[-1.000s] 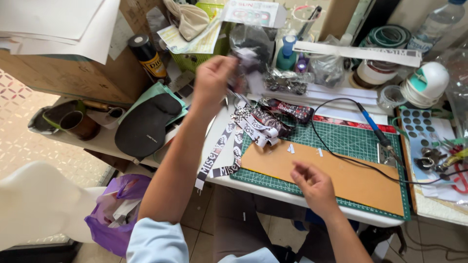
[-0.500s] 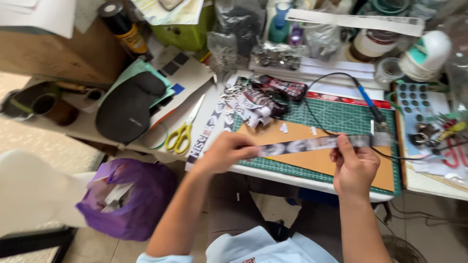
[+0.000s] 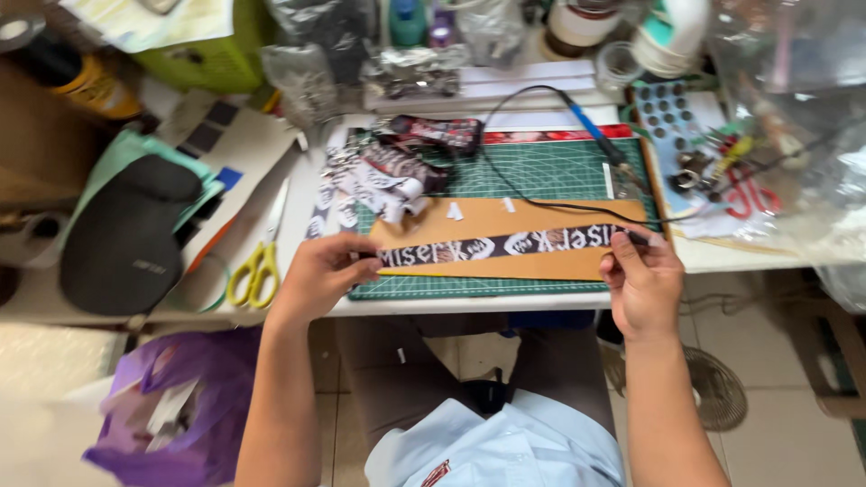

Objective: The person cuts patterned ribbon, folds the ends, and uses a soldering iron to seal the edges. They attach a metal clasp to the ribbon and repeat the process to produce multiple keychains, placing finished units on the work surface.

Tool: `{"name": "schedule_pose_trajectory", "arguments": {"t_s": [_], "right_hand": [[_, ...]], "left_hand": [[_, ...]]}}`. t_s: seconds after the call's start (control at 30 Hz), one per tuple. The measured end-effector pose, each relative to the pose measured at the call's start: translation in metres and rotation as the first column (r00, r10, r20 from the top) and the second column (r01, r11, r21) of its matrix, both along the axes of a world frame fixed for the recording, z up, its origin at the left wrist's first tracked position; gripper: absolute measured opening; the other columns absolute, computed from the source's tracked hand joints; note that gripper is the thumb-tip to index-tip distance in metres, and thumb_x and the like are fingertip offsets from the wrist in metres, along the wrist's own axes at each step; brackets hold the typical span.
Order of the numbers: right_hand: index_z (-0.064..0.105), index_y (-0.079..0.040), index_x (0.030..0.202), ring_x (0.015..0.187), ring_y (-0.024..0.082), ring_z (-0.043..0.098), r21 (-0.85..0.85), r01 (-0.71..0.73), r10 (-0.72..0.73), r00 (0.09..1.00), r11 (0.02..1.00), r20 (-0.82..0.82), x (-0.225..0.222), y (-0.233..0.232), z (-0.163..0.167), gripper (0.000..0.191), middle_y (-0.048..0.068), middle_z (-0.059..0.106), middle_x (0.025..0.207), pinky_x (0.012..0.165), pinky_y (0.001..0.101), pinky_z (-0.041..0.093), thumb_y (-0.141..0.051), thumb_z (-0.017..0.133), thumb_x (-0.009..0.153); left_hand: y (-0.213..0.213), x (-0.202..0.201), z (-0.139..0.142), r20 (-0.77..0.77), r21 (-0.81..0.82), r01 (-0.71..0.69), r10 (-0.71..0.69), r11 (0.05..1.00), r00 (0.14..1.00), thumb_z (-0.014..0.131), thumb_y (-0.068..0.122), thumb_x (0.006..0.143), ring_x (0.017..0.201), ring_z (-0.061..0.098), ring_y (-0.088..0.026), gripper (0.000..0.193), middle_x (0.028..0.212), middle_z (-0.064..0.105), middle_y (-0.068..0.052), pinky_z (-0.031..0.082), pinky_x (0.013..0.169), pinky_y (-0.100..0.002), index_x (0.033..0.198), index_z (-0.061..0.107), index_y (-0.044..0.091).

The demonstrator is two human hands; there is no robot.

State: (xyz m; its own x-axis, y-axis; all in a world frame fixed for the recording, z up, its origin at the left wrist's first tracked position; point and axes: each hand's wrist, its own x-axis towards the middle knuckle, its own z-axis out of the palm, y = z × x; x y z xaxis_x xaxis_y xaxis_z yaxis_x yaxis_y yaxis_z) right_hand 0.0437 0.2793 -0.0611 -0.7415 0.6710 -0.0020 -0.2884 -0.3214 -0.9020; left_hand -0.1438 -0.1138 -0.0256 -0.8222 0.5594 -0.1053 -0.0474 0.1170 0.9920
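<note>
So we've got the black-and-white printed ribbon strip stretched flat across the tan cardboard strip on the green cutting mat, long axis running left to right. Our left hand pinches its left end, and our right hand pinches its right end. Purple plastic bag down left holds scraps, and the clear bag far right looks empty-ish, hard to tell.

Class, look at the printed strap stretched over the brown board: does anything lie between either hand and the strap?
Nothing visible does. The left hand and the right hand each pinch an end of the printed strap, which lies taut across the brown board. The black cable lies behind it.
</note>
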Motion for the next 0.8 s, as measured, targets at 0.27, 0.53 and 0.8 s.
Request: {"name": "schedule_pose_trajectory", "arguments": {"t_s": [0.27,0.53,0.8], "right_hand": [[0.065,-0.005,0.12,0.102,0.02,0.064,-0.2,-0.341,0.255,0.898,0.919,-0.358,0.029,0.031,-0.002,0.023,0.011,0.066,0.11,0.092,0.0305,0.054,0.002,0.061,0.099],[0.064,-0.004,0.123,0.102,0.016,0.062,0.323,-0.068,0.054,0.997,0.944,0.053,0.019,0.018,-0.005,0.018,0.008,0.065,0.115,0.092,0.0289,0.05,0.0,0.061,0.106],[0.054,0.002,0.132,0.113,0.026,0.063,0.832,-0.207,0.198,0.973,0.515,0.12,0.008,-0.1,0.032,0.065,0.013,0.064,0.123,0.097,0.035,0.05,-0.009,0.084,0.075]], "left_hand": [[0.026,0.008,-0.018,-0.274,0.26,0.032,0.042,0.965,0.961,0.072,-0.011,0.086,0.106,0.068,-0.016,0.014,0.115,0.069,-0.012,0.057,0.088,-0.027,0.1,0.072,-0.007],[0.049,0.018,0.015,-0.646,-0.114,0.016,-0.086,0.993,0.758,0.07,-0.011,0.083,0.113,0.069,-0.026,0.032,0.124,0.069,-0.013,0.055,0.093,-0.032,0.113,0.072,0.0],[0.098,0.058,0.054,-0.577,-0.082,0.204,-0.213,0.976,0.788,0.072,-0.004,0.09,0.091,0.075,-0.024,0.028,0.104,0.075,-0.009,0.058,0.077,-0.031,0.116,0.072,0.006]]}}
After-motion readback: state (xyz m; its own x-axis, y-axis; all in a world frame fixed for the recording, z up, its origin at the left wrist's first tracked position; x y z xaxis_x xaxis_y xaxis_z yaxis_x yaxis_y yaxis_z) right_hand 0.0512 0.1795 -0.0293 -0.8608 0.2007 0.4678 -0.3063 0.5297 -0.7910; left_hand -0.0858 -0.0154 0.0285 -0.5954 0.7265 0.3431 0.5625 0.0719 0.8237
